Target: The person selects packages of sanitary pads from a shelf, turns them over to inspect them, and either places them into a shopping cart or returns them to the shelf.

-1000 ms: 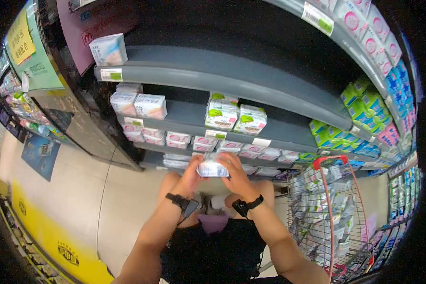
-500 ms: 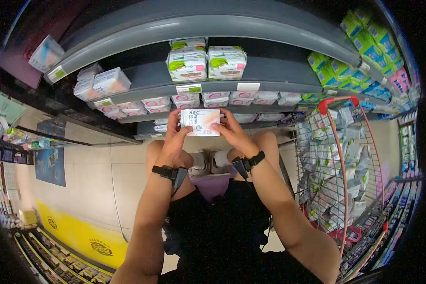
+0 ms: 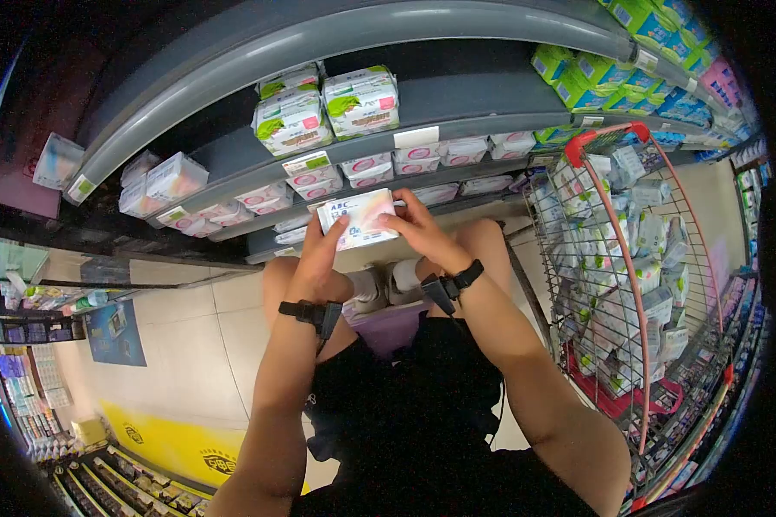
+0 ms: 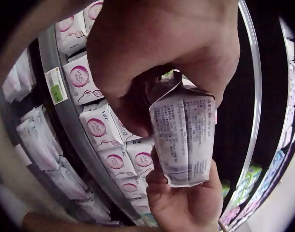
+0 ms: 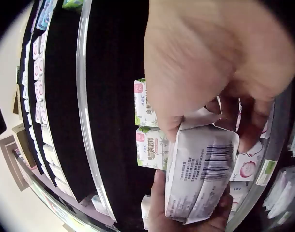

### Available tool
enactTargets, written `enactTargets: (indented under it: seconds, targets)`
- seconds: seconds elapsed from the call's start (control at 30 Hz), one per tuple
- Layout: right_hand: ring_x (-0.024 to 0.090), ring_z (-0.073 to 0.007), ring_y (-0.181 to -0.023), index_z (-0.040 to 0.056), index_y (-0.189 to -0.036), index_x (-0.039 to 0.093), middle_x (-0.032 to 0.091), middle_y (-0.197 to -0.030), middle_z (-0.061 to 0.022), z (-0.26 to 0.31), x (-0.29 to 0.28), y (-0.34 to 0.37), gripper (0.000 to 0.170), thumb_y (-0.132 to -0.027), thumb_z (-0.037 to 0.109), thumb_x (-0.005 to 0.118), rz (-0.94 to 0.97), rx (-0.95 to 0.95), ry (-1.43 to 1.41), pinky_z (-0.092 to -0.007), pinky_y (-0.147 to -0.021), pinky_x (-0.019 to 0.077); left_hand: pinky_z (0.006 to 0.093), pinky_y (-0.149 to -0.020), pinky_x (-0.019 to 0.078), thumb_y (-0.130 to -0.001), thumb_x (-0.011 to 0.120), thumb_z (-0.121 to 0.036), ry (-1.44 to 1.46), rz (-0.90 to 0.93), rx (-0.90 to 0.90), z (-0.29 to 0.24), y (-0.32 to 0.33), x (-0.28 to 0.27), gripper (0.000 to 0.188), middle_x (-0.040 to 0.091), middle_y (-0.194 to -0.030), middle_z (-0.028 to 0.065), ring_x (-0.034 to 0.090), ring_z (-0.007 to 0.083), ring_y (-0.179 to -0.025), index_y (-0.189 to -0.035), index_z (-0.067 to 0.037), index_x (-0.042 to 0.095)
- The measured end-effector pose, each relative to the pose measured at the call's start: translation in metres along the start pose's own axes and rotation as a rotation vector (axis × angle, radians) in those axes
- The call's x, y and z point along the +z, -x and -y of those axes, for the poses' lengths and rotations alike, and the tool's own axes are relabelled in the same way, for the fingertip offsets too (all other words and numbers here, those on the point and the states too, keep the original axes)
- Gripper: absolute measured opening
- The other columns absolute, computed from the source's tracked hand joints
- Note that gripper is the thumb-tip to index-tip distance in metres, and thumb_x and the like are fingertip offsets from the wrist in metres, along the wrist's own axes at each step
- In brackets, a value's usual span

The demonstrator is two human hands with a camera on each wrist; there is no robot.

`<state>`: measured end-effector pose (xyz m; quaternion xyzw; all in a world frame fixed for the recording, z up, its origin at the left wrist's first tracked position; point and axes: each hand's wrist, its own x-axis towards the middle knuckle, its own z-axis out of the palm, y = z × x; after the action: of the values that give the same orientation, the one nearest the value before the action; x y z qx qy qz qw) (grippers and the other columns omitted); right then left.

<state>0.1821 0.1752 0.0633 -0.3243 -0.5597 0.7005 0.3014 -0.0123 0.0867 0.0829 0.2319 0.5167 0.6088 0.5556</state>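
A white soft pack of sanitary pads [image 3: 359,220] printed "ABC" is held in front of the lower shelves, above the person's knees. Its printed front faces up in the head view, slightly tilted. My left hand [image 3: 315,256] grips its left end, thumb on the front and fingers behind. The right end is gripped by my right hand [image 3: 424,234] in the same way. In the left wrist view one folded end of the pack shows dense small print. The right wrist view shows a barcode on the other end.
A wire shopping cart with a red handle [image 3: 612,135] stands close on the right, piled with packs. Green-and-white packs [image 3: 360,102] sit on the shelf ahead, with pink-circle packs [image 3: 315,179] on the shelf below. Similar white packs [image 3: 177,177] stand further left.
The pack has turned from its barcode end toward its printed front, then tilted slightly. Both hands keep hold of it. The head view has shifted, bringing the cart and shelves to new places.
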Motion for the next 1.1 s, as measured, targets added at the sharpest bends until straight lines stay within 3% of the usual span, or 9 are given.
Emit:
enactTargets:
  seconds: [0.23, 0.43, 0.47, 0.57, 0.6, 0.7, 0.83, 0.93, 1.1]
  targets:
    - [0.056, -0.0082, -0.076, 0.0091, -0.129, 0.045, 0.062, -0.096, -0.0045, 0.029, 0.01, 0.011, 0.038, -0.099, 0.027, 0.059, 0.064, 0.28, 0.018, -0.0234, -0.055, 0.0444, 0.032, -0.096, 0.0466, -0.088, 0.074, -0.017, -0.191, 0.135, 0.013, -0.01, 0.012, -0.007, 0.067, 0.059, -0.125, 0.0106, 0.056, 0.0201, -0.113, -0.141, -0.001, 0.037]
    - [0.054, -0.0056, -0.083, 0.0055, -0.132, 0.048, 0.06, -0.101, 0.0, 0.031, 0.019, 0.01, 0.044, -0.097, 0.028, 0.062, 0.157, 0.193, 0.144, -0.022, -0.061, 0.0434, 0.0257, -0.079, 0.0501, -0.084, 0.077, -0.009, -0.217, 0.202, 0.062, -0.012, 0.014, -0.013, 0.058, 0.057, -0.11, 0.0035, 0.057, 0.0126, -0.097, -0.132, -0.008, 0.044]
    - [0.056, -0.0095, -0.098, 0.003, -0.134, 0.047, 0.06, -0.113, -0.0019, 0.037, 0.02, 0.014, 0.05, -0.094, 0.025, 0.066, 0.167, 0.249, 0.086, -0.0248, -0.075, 0.0477, 0.0256, -0.079, 0.05, -0.084, 0.077, -0.008, -0.201, 0.219, 0.068, -0.012, 0.015, -0.012, 0.058, 0.056, -0.11, 0.0033, 0.057, 0.0128, -0.098, -0.132, -0.008, 0.044]
    - [0.054, -0.0154, -0.112, 0.0008, -0.138, 0.044, 0.057, -0.125, -0.0067, 0.019, 0.013, 0.015, 0.055, -0.092, 0.02, 0.069, 0.257, 0.149, 0.027, -0.0304, -0.092, 0.0473, 0.0272, -0.083, 0.0501, -0.086, 0.073, -0.005, -0.143, 0.24, 0.099, -0.019, 0.023, -0.007, 0.052, 0.056, -0.111, 0.0036, 0.056, 0.0136, -0.102, -0.131, -0.01, 0.047]
    - [0.051, -0.0188, -0.121, -0.0009, -0.14, 0.041, 0.054, -0.133, -0.0095, 0.016, 0.013, 0.016, 0.057, -0.092, 0.014, 0.068, 0.296, 0.179, -0.078, -0.0348, -0.103, 0.042, 0.0281, -0.084, 0.05, -0.088, 0.071, -0.009, -0.02, 0.256, 0.048, -0.019, 0.024, -0.007, 0.047, 0.057, -0.111, 0.0041, 0.057, 0.0143, -0.103, -0.129, -0.01, 0.048]
    - [0.053, -0.0185, -0.117, 0.0017, -0.137, 0.047, 0.057, -0.13, -0.0078, 0.016, 0.011, 0.021, 0.057, -0.089, 0.018, 0.072, 0.332, 0.222, -0.233, -0.0322, -0.102, 0.0423, 0.0299, -0.087, 0.05, -0.092, 0.066, -0.015, 0.171, 0.261, -0.072, -0.023, 0.024, -0.011, 0.037, 0.061, -0.111, 0.0052, 0.06, 0.0155, -0.103, -0.125, -0.01, 0.052]
    - [0.06, -0.0154, -0.101, 0.0022, -0.133, 0.051, 0.062, -0.116, -0.007, 0.028, 0.014, 0.014, 0.047, -0.094, 0.023, 0.065, 0.307, 0.284, -0.24, -0.0301, -0.079, 0.0514, 0.0312, -0.085, 0.051, -0.094, 0.063, -0.02, 0.196, 0.111, -0.143, -0.026, 0.026, -0.008, 0.031, 0.064, -0.108, 0.0054, 0.063, 0.0155, -0.099, -0.122, -0.009, 0.055]
    - [0.061, -0.0124, -0.09, 0.0029, -0.127, 0.056, 0.064, -0.109, -0.0064, 0.017, 0.015, 0.009, 0.041, -0.095, 0.028, 0.062, 0.208, 0.129, -0.142, -0.0289, -0.068, 0.0507, 0.0309, -0.084, 0.0512, -0.094, 0.064, -0.02, 0.298, 0.051, -0.192, -0.025, 0.029, -0.002, 0.031, 0.064, -0.108, 0.0054, 0.063, 0.0152, -0.098, -0.122, -0.009, 0.055]
    - [0.061, -0.0146, -0.092, 0.0012, -0.122, 0.059, 0.066, -0.104, -0.0051, 0.023, 0.015, 0.009, 0.04, -0.094, 0.029, 0.064, 0.154, 0.068, 0.085, -0.0288, -0.075, 0.0506, 0.0297, -0.083, 0.0506, -0.089, 0.071, -0.016, -0.17, 0.212, 0.122, -0.014, 0.015, -0.02, 0.045, 0.061, -0.116, 0.0073, 0.061, 0.0138, -0.098, -0.129, -0.005, 0.052]
